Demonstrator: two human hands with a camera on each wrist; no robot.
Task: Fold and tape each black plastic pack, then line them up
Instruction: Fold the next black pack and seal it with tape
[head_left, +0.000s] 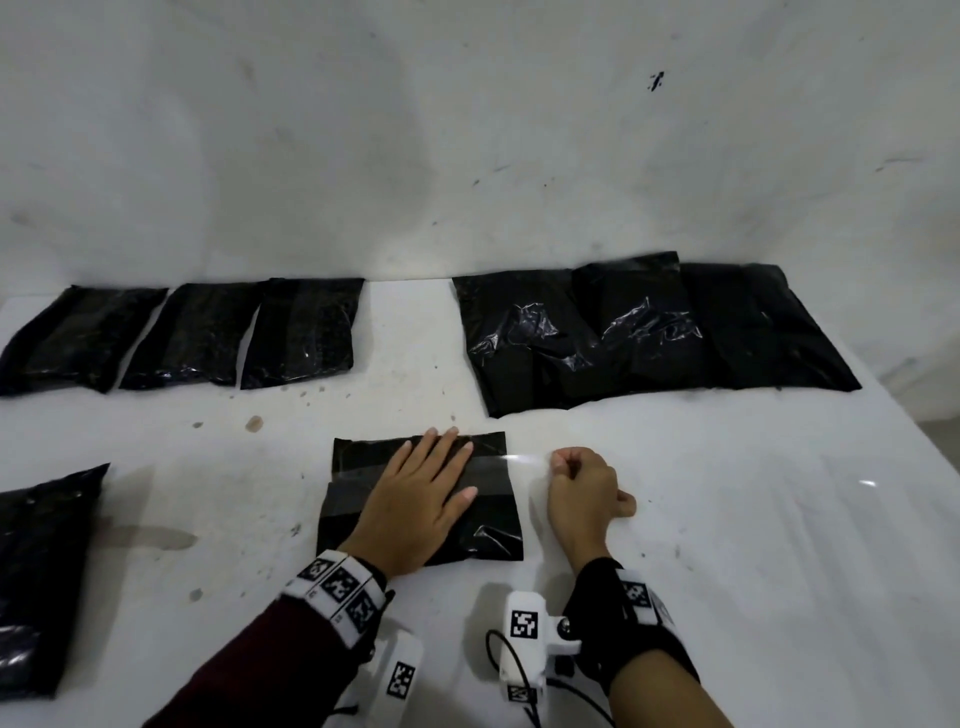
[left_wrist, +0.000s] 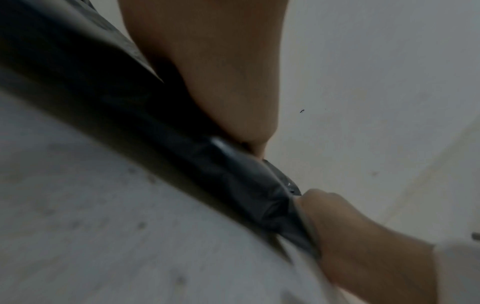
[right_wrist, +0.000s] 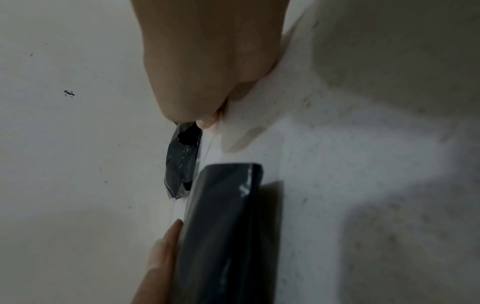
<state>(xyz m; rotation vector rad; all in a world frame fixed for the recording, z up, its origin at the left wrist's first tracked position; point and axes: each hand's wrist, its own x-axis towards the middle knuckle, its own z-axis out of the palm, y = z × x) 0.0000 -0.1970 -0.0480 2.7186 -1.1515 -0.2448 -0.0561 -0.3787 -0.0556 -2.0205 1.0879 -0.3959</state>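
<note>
A folded black pack (head_left: 363, 499) lies on the white table (head_left: 727, 519) in front of me. My left hand (head_left: 447, 467) rests flat on top of it, fingers straight and spread, pressing it down. A strip of clear tape (head_left: 524, 460) runs across the pack and off its right edge. My right hand (head_left: 563, 462) pinches the free end of the tape just right of the pack, fingers curled. In the right wrist view the tape (right_wrist: 207, 144) stretches taut from my fingertips to the pack (right_wrist: 221, 226). The left wrist view shows my palm on the pack (left_wrist: 233, 174).
Three folded packs (head_left: 192, 335) lie side by side at the back left. A loose pile of crinkled black packs (head_left: 649, 332) sits at the back right against the wall. Another black pack (head_left: 36, 571) lies at the left edge. The table's right edge drops off at far right.
</note>
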